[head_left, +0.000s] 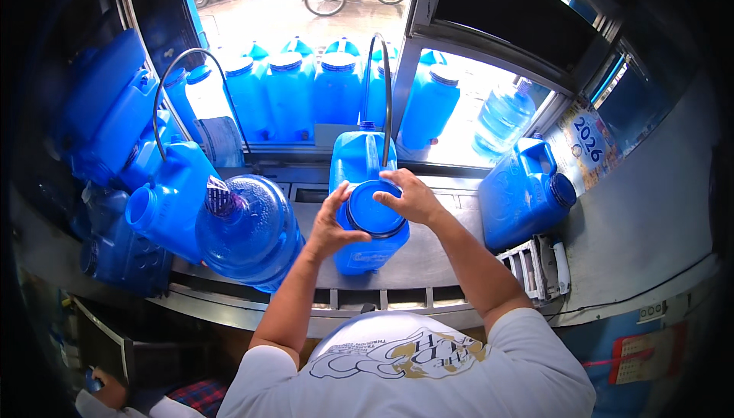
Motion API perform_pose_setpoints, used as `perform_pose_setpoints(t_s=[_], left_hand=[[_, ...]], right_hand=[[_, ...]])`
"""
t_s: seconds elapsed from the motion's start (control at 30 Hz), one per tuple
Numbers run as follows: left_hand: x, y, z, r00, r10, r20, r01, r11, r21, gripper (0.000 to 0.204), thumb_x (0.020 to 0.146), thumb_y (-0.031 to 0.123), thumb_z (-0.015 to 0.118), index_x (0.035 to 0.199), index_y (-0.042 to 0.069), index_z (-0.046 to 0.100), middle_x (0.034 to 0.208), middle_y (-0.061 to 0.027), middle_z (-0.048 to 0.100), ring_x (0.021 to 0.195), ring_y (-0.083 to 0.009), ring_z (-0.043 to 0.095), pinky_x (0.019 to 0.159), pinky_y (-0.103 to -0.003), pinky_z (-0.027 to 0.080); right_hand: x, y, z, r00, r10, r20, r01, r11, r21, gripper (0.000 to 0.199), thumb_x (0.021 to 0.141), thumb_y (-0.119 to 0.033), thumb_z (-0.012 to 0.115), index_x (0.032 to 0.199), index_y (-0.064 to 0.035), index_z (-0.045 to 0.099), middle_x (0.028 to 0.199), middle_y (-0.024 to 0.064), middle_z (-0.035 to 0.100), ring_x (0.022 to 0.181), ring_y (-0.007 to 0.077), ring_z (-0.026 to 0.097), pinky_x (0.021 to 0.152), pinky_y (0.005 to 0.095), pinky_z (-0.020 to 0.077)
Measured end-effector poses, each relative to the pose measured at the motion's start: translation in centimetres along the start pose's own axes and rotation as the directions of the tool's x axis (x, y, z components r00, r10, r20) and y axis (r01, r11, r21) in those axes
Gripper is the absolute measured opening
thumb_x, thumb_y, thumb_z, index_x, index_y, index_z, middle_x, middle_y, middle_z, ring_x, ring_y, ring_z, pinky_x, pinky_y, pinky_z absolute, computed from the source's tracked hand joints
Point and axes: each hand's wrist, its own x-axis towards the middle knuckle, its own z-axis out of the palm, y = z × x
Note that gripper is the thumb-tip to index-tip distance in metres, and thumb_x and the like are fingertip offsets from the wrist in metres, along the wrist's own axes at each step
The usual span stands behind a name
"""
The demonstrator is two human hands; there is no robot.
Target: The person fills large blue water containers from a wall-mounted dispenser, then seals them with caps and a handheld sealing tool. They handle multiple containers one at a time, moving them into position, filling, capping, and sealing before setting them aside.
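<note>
A blue slim water jug stands upright on the metal counter in front of me. Its wide round blue lid sits on the mouth, facing up. My left hand curves around the lid's left edge, thumb along the near side. From the right, my right hand grips the far right edge, its thumb over the top. Left of these hands is a round blue water bottle with a printed wrap on its neck. Beyond it, an uncapped blue jug tilts, with a thin curved metal tube at its top.
Several blue jugs line the window ledge. Another capped jug stands at the right, beside a white rack. More containers pile up at far left. A second curved tube rises behind my jug. Another person's hand shows at lower left.
</note>
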Motion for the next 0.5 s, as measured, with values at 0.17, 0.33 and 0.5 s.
perform_pose_setpoints(t_s=[0.17, 0.33, 0.5], left_hand=[[-0.4, 1.0, -2.6, 0.981, -0.111, -0.161, 0.094, 0.989, -0.11, 0.109, 0.074, 0.044, 0.087, 0.157, 0.01, 0.025, 0.15, -0.0193, 0.039, 0.138, -0.0308, 0.043, 0.115, -0.045, 0.034], [-4.4, 3.3, 4.2, 0.948, 0.153, -0.278, -0.121, 0.984, 0.13, 0.105, 0.087, 0.063, 0.065, 0.159, 0.008, 0.012, 0.159, -0.0227, 0.024, 0.147, -0.0337, 0.027, 0.12, -0.047, 0.021], [-1.9, 3.7, 6.8, 0.954, 0.149, -0.259, -0.075, 0.958, 0.276, 0.104, 0.091, 0.076, 0.044, 0.158, 0.005, 0.012, 0.159, -0.0243, 0.022, 0.148, -0.0365, 0.022, 0.12, -0.048, 0.019]], right_hand=[[-3.7, 2.2, 4.7, 0.956, -0.106, -0.272, 0.197, 0.921, 0.337, 0.058, 0.094, -0.048, 0.065, 0.13, -0.0031, 0.061, 0.134, 0.0206, 0.058, 0.128, 0.035, 0.054, 0.108, 0.041, 0.0414], [-7.0, 3.1, 3.4, 0.972, 0.069, -0.227, 0.028, 0.917, 0.397, 0.05, 0.095, -0.042, 0.065, 0.125, -0.0033, 0.063, 0.137, 0.0221, 0.057, 0.131, 0.0356, 0.052, 0.11, 0.0417, 0.0389], [-2.0, 1.7, 4.9, 0.955, -0.014, -0.296, 0.152, 0.88, 0.45, 0.045, 0.093, -0.038, 0.067, 0.121, -0.0031, 0.063, 0.136, 0.0233, 0.054, 0.133, 0.0366, 0.049, 0.112, 0.0427, 0.0372]])
